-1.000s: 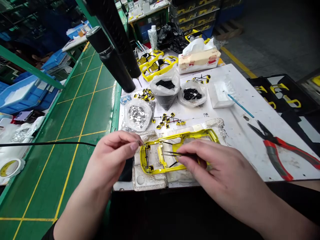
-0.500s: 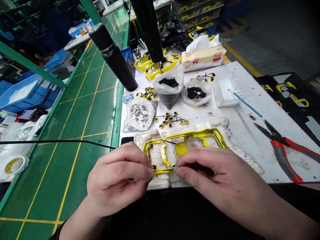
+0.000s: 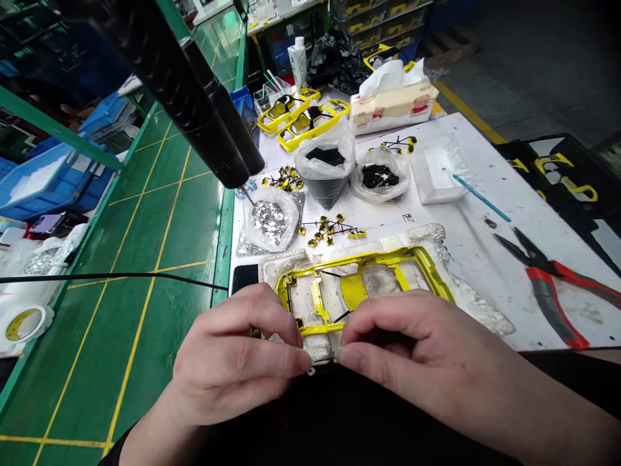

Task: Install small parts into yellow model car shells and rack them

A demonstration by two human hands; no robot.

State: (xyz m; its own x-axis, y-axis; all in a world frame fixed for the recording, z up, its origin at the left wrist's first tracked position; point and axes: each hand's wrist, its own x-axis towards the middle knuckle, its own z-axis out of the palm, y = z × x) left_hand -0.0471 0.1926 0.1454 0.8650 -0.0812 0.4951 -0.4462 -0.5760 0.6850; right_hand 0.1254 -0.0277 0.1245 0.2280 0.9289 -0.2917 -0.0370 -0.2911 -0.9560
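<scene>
My left hand is closed in a pinch in front of the near edge of a yellow plastic frame. At its fingertips shows a small silvery piece, its shape too tiny to make out. My right hand also pinches, thumb against index finger, just right of the left fingertips; what it grips is hidden. The frame, like a toy car body with openings, lies in a rough white plaster-like cradle. Beyond it are a bag of small silvery metal pieces and small yellow-and-black parts.
A black power screwdriver hangs over the silvery bag, overlapping a black bottle. Bags of black pieces stand behind. Red-handled pliers lie right; a tissue box is at the back, the green conveyor left.
Both hands have come slightly nearer to me, off the frame's near edge. The hanging screwdriver has swung left, its tip now over the silvery bag.
</scene>
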